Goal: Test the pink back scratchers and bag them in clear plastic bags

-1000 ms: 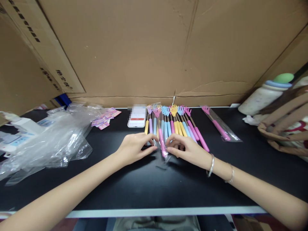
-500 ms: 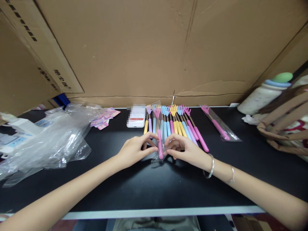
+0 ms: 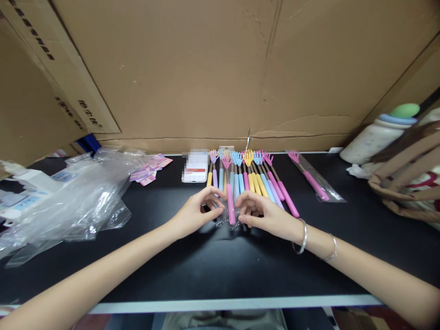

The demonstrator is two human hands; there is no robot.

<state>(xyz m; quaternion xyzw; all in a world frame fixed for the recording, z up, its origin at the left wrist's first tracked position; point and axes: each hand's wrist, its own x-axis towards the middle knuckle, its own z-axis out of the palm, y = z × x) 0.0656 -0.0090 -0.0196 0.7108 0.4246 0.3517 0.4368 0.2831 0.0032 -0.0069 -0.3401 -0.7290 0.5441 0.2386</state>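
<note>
A row of several pastel back scratchers [image 3: 252, 176] with claw heads lies at the back of the black table [image 3: 213, 266]. One pink-handled scratcher [image 3: 230, 208] sits in a clear plastic sleeve between my hands. My left hand [image 3: 197, 211] pinches the sleeve's left edge near the handle end. From the other side my right hand [image 3: 263, 211] pinches its right edge, fingers curled. Silver bangles ring my right wrist.
A bagged pink scratcher [image 3: 311, 181] lies alone to the right. A white phone [image 3: 195, 167] and pink labels [image 3: 149, 169] lie left of the row. Clear bags [image 3: 72, 197] pile at left. A bottle [image 3: 376, 135] and basket [image 3: 405, 183] stand right. Cardboard [image 3: 206, 68] walls the back.
The sleeved pink scratcher has been drawn a little toward me and straightened between both hands. My fingers have gone from lying flat to pinching the sleeve's edges.
</note>
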